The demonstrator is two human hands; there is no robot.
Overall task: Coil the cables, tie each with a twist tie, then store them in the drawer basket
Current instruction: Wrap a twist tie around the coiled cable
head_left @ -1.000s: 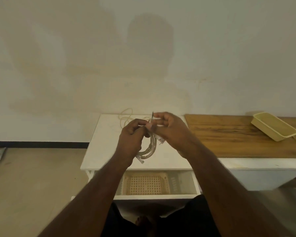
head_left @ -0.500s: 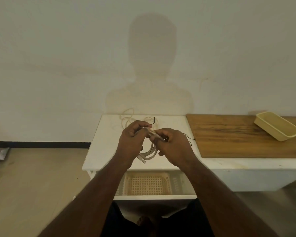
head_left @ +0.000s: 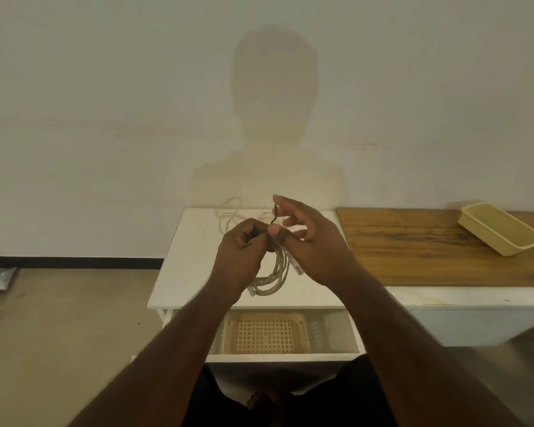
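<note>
Lowest in the frame, the drawer basket [head_left: 264, 335] sits open and empty under the desk [head_left: 179, 272]; above it, at centre, the left hand [head_left: 239, 260] grips the coiled cable [head_left: 273, 277] at its top, fingers curled round the bundle; the right hand [head_left: 312, 241] pinches the dark twist tie [head_left: 274, 214] between thumb and forefinger, other fingers spread; should that pinch slip, the tie could spring loose and the coil unwind; farther back, a second cable [head_left: 228, 215] lies uncoiled.
</note>
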